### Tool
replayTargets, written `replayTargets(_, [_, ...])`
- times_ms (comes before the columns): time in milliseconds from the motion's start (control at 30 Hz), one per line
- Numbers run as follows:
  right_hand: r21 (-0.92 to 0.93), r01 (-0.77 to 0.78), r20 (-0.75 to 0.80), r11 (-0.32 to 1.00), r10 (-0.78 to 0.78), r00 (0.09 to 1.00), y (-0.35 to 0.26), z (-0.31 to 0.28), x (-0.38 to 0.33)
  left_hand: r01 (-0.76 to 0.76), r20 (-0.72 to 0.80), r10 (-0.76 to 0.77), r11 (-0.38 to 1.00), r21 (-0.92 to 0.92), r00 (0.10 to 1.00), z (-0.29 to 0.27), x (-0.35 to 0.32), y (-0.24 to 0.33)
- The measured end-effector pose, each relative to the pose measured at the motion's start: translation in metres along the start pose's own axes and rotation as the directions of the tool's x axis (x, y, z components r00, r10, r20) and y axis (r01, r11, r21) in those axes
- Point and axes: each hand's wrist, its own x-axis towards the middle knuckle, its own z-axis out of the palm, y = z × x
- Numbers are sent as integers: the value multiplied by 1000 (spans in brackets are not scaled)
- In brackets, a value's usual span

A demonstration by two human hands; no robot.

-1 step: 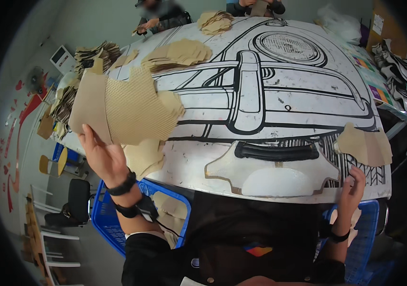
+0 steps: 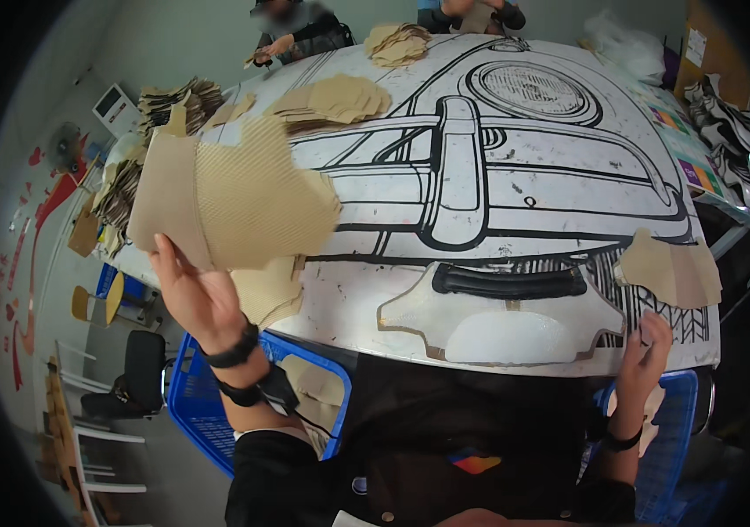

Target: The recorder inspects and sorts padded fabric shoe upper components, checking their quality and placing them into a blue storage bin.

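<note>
Two hands are working at the painted table (image 2: 568, 202): the left hand (image 2: 189, 294) is gripping a raised corrugated cardboard piece (image 2: 230, 198); the right hand (image 2: 643, 356), apparently open, is touching the table edge.

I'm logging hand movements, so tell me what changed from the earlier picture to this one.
Nothing visibly changed. The left hand holds the cardboard piece raised over the table as before, and the right hand rests at the table's near edge, below the small cardboard piece.
</note>
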Motion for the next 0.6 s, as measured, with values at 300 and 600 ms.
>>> replayTargets(300, [716,-267,654,645,-485,581,-140,33,30,337,227,-266,858,-388,937,101,-132,-64])
replayTargets(600, [664,-328,492,672,-62,869,-138,44,34,259,504,-207,965,-36,839,62,-190,-103])
